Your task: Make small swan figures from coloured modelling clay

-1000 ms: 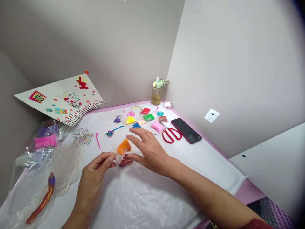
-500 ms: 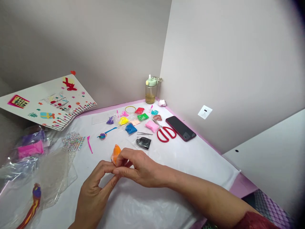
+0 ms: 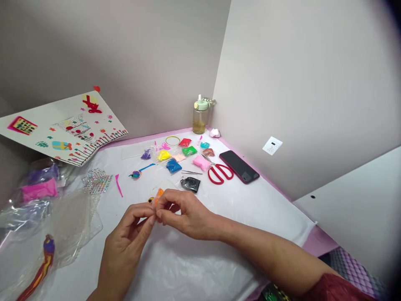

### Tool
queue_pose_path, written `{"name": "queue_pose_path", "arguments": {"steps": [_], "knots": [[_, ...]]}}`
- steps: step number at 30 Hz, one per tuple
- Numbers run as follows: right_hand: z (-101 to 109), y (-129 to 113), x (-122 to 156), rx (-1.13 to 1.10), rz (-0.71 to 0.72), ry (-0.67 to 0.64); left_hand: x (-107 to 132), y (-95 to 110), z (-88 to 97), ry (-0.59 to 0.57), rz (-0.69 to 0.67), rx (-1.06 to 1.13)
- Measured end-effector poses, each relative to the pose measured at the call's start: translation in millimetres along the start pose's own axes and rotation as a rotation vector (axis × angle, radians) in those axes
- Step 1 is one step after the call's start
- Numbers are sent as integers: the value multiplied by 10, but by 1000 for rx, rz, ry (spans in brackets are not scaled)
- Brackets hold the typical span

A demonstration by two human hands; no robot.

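Note:
Between my two hands is a small clear packet of orange clay (image 3: 159, 193), held up over the white-covered table. My left hand (image 3: 127, 242) pinches the near edge of the packet between thumb and forefinger. Against it, my right hand (image 3: 184, 213) grips the same edge, its thumb and forefinger touching the left fingertips. My fingers cover part of the packet. Just behind the left fingertips shows a small yellow and black piece (image 3: 150, 200), too small to name. Beyond the hands lies a packet of black clay (image 3: 190, 184).
Packets of coloured clay, such as the blue one (image 3: 173, 166), lie near red-handled scissors (image 3: 220, 173), tweezers (image 3: 192, 172) and a phone (image 3: 239, 166). A bottle (image 3: 199, 116) stands in the corner. Plastic bags (image 3: 67, 225) and a sheet of gems (image 3: 97, 180) are at left.
The orange clay packet has turned and shifted slightly right in my fingers. The small yellow and black piece has come into sight. My view has moved a little.

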State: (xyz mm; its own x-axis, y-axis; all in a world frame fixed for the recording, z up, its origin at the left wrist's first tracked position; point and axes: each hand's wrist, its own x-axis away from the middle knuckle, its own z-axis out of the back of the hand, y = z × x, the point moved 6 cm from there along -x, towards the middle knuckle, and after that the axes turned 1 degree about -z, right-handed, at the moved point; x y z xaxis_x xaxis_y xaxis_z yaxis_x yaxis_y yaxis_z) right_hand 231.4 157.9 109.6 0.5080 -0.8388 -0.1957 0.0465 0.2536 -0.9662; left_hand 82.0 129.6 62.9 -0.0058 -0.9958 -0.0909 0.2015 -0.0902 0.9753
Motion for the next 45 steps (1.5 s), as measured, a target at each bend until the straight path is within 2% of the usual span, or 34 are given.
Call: {"name": "queue_pose_path", "arguments": {"steps": [4, 9, 11, 14, 17, 21, 25, 31, 38, 45], "knots": [[13, 31, -4, -31, -43, -2, -23, -18, 21, -41, 53, 67], [83, 41, -22, -145, -89, 52, -27, -63, 172, 144, 137, 352], [90, 44, -26, -133, -78, 65, -23, -68, 187, 167, 149, 412], [86, 25, -23, 1, -14, 77, -28, -11, 132, 77, 78, 345], [47, 11, -14, 82, 44, 20, -27, 62, 64, -20, -20, 190], [-7, 30, -7, 202, 85, -91, -39, 76, 3, -85, -36, 81], [-2, 77, 1, 349, 117, -97, -54, 76, -40, -141, -38, 41], [-12, 77, 26, 402, 225, -167, -64, 61, -44, -150, -10, -8], [-8, 20, 29, 416, 265, -134, -41, 12, -50, -50, -12, 76], [-3, 41, 28, 364, 281, -101, -45, 65, -26, -74, -67, -33]]}}
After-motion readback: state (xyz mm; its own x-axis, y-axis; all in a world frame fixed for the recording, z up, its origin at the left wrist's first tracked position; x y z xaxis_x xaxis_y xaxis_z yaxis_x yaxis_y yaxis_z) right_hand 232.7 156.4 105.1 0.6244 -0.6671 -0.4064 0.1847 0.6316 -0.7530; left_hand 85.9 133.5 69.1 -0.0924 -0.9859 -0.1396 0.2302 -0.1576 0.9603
